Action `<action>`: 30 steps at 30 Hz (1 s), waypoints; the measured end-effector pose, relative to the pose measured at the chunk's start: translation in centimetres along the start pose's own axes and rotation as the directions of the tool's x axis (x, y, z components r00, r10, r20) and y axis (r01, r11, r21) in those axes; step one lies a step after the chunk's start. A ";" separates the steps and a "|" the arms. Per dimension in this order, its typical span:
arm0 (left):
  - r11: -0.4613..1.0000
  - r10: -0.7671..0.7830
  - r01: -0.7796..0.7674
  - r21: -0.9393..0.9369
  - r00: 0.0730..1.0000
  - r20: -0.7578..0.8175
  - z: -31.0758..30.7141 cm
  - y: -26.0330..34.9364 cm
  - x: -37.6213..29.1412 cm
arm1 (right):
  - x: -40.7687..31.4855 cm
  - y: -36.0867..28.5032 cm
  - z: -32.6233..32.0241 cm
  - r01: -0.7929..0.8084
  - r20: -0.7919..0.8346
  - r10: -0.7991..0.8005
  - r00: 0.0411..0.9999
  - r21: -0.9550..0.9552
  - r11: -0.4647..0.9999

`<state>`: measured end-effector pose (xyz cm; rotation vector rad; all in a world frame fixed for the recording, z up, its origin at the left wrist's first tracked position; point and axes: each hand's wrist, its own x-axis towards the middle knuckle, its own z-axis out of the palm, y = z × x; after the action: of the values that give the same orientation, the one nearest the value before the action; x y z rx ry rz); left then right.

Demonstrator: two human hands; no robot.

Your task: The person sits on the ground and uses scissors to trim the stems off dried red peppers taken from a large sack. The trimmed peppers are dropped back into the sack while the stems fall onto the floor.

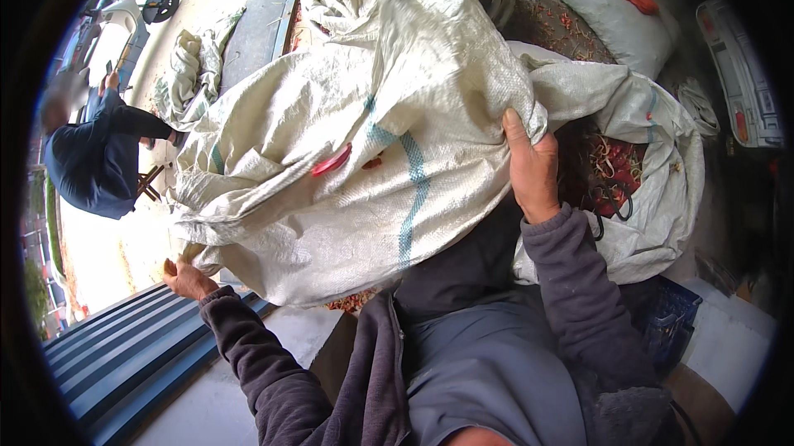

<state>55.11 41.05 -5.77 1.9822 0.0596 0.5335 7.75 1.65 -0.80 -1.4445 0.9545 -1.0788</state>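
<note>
A large white woven plastic sack (310,210) with blue-green stripes is stretched between my hands. My left hand (186,278) grips its gathered end at the lower left. My right hand (533,167) is closed on its edge at the right, thumb on top. A red chili pepper (332,161) lies on the sack, with a small dark red piece beside it. To the right, an open white woven sack (670,198) holds red chilies and stems (611,167); black wire-like loops show at its mouth.
A seated person (93,148) in dark clothes is at the left, near a parked scooter (118,30). A crumpled sack (192,74) lies outside the doorway. A full white sack (577,6) stands at upper right, a blue plastic crate (670,316) at lower right, chili scraps on the floor (552,18).
</note>
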 end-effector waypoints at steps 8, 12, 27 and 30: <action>0.890 0.262 -0.367 -0.270 -0.072 0.962 7.4 20.0 -16.4 | -0.3 0.3 -0.8 0.112 0.160 -0.086 0.983 -0.167 0.980; 0.743 0.388 -0.534 -0.403 -0.147 0.910 8.4 17.9 -23.2 | 0.5 0.1 -0.1 0.080 0.174 -0.048 0.984 -0.178 0.981; 0.588 -0.272 0.777 0.227 -0.075 0.959 9.1 4.5 -21.3 | 2.1 1.1 1.9 0.334 0.358 -0.101 0.928 -0.683 0.650; 0.583 -0.229 0.796 0.162 -0.031 0.973 7.0 5.5 -23.3 | 2.3 1.4 2.2 0.369 0.383 -0.107 0.918 -0.722 0.585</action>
<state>35.84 26.22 -11.50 1.2411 -0.0562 -1.2527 10.50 -0.16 -2.01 -2.4632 1.0784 -0.5650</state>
